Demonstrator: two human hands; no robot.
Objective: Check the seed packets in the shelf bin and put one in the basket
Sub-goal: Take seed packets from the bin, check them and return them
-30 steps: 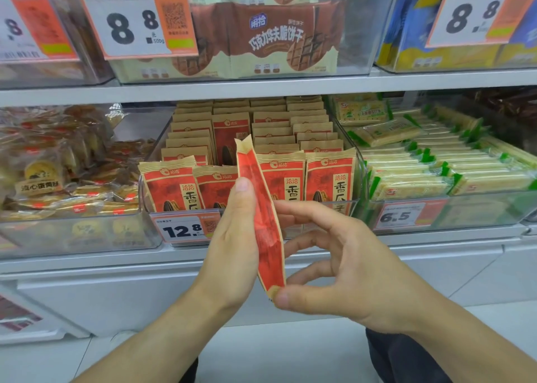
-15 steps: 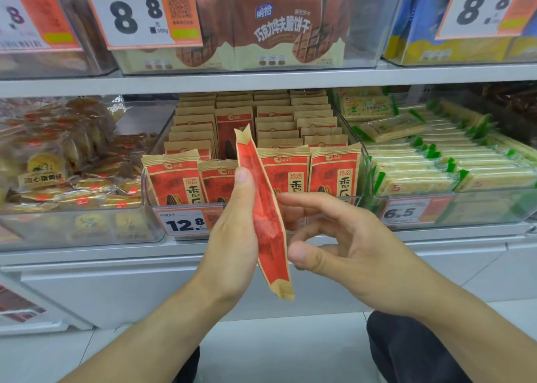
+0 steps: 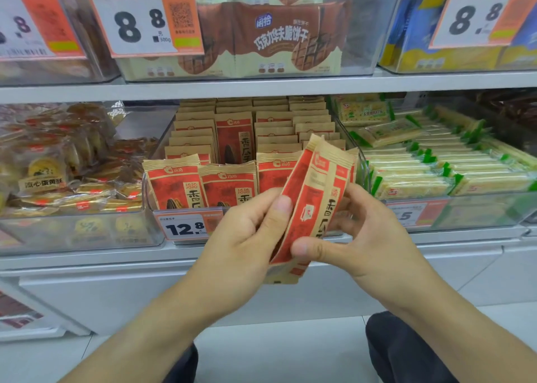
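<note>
A red and tan seed packet [image 3: 312, 205] is held up in front of the shelf, tilted with its top to the upper right. My left hand [image 3: 244, 237] grips its left edge, thumb on the front. My right hand [image 3: 360, 234] pinches its lower right side, thumb low on the front and fingers behind. Behind them a clear shelf bin [image 3: 361, 167] holds several rows of the same seed packets [image 3: 174, 182], upright, with a 12.8 price tag [image 3: 186, 227] on its front. No basket is in view.
A clear bin of round pastries [image 3: 58, 179] stands left of the seed bin, a bin of green-edged wafer packs [image 3: 436, 161] to the right. Above, a shelf edge [image 3: 261, 87] carries brown biscuit boxes [image 3: 270, 36]. White floor and my knees are below.
The packet has turned from edge-on to showing its face and has tilted right. My right hand has closed onto it from the right. The view has moved nearer the shelf.
</note>
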